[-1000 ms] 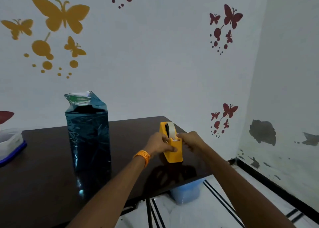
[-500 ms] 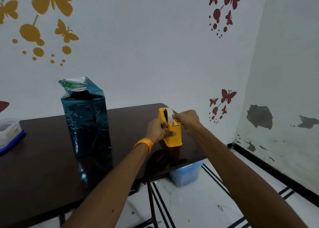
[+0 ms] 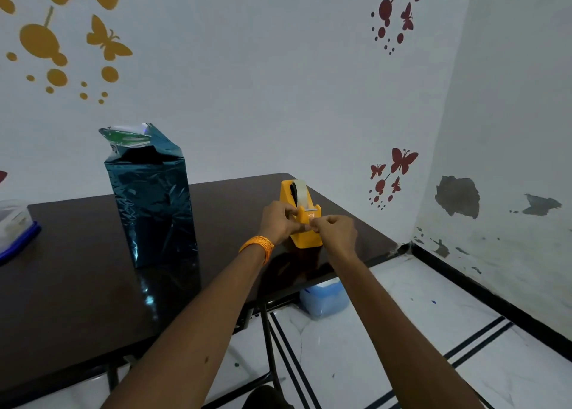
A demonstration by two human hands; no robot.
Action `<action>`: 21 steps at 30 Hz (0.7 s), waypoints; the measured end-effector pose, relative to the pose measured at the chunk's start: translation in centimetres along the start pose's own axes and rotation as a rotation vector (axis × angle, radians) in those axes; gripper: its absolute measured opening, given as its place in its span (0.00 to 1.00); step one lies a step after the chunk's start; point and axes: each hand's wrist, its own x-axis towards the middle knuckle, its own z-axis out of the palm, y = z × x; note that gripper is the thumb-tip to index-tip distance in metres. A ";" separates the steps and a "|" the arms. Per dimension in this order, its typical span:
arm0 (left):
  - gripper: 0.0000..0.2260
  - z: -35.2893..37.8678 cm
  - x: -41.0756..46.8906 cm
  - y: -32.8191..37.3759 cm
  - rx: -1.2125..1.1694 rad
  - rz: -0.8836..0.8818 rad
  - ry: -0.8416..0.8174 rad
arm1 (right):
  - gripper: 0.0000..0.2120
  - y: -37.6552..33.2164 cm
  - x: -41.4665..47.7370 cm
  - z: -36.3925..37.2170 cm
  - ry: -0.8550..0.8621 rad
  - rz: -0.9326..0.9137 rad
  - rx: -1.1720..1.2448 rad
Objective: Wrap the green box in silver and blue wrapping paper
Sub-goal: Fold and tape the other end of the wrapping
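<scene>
Your right hand [image 3: 334, 232] pinches the free end of the clear tape [image 3: 301, 193] at the cutter, and your left hand [image 3: 278, 226] grips the yellow tape dispenser [image 3: 306, 241] near the table [image 3: 77, 284] edge. A crooked pull could fold the strip onto itself or drag the dispenser off. The strip is barely visible, and your fingertips hide the blade. Farther left, the green box [image 3: 125, 135] stands upright in blue wrapping paper [image 3: 151, 198], and its unsealed top flaps may spring open.

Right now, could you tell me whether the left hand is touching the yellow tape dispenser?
Touching: the head view shows the left hand gripping the side of the yellow tape dispenser, with no gap.
</scene>
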 end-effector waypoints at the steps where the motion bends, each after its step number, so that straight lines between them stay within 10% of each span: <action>1: 0.24 0.0 0.0 -0.2 0.001 0.005 -0.001 | 0.07 0.6 -0.1 -0.1 0.015 -0.021 -0.060; 10: 0.20 -1.8 0.2 0.6 0.328 0.080 -0.145 | 0.05 -3.2 -1.9 -0.6 -0.051 -0.414 0.022; 21: 0.04 -25.1 -3.6 5.2 0.150 0.140 0.441 | 0.06 -16.4 -3.5 10.5 -0.309 -0.575 0.317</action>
